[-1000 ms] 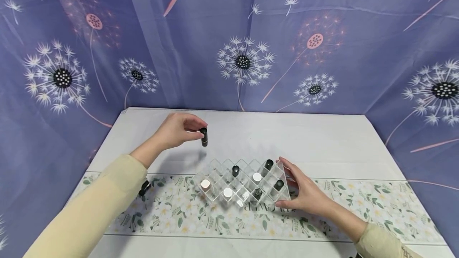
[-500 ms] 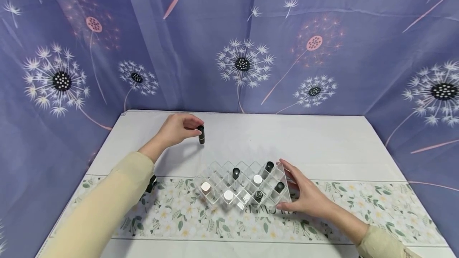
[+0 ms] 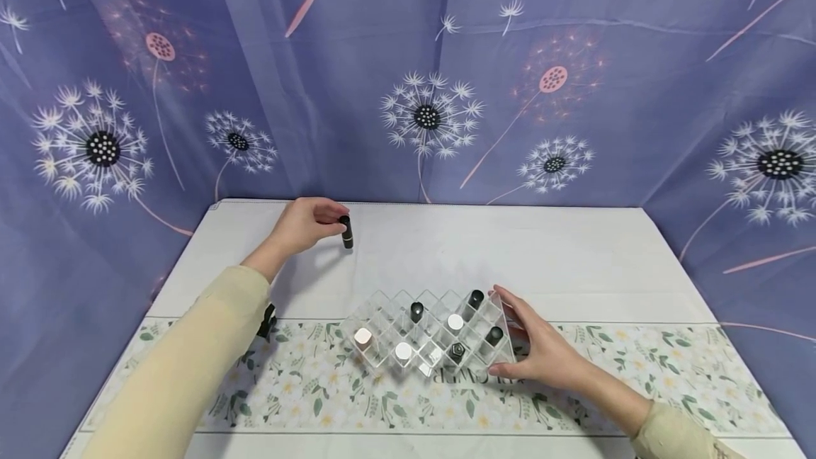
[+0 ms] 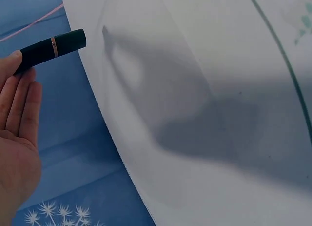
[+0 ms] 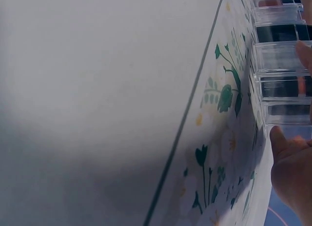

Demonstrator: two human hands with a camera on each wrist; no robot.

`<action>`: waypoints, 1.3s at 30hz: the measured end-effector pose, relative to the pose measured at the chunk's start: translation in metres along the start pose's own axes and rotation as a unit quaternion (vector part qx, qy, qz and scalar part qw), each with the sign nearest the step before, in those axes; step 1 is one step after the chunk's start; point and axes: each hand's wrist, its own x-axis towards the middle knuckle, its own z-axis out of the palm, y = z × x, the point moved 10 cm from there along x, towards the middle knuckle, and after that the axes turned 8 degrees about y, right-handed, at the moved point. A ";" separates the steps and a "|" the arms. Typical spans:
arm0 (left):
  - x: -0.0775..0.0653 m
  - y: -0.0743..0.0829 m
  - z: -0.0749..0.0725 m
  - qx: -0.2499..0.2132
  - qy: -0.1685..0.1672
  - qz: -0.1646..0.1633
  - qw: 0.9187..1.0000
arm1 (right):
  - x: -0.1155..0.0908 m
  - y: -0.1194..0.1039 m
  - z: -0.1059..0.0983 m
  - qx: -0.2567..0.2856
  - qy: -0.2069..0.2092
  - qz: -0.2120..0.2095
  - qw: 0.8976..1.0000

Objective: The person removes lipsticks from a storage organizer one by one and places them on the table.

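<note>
My left hand pinches a black lipstick tube by its upper end, over the back left of the white table. In the left wrist view the lipstick shows a thin gold band round its middle, and its shadow falls on the cloth apart from it. A clear lipstick organizer with diamond-shaped compartments stands on the floral strip. Several tubes sit in it, among them a black one and a white-topped one. My right hand grips the organizer's right end between thumb and fingers.
A small black object, partly hidden by the left sleeve, lies on the left of the floral strip. A purple dandelion-print curtain rises behind the table's back edge and at both sides.
My left hand has moved a little to the left and back with the lipstick, away from the organizer. The right hand has kept its grip on the organizer, which stays in place.
</note>
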 end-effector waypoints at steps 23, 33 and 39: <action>-0.003 -0.019 0.012 -0.012 0.008 -0.009 1.000 | 0.001 0.002 0.001 -0.003 -0.003 0.004 1.000; -0.002 -0.019 0.014 -0.004 0.004 -0.006 1.000 | 0.001 0.002 0.000 -0.005 -0.001 -0.002 1.000; -0.005 -0.017 0.012 0.000 0.002 -0.009 1.000 | 0.001 0.002 0.001 -0.005 -0.002 0.001 1.000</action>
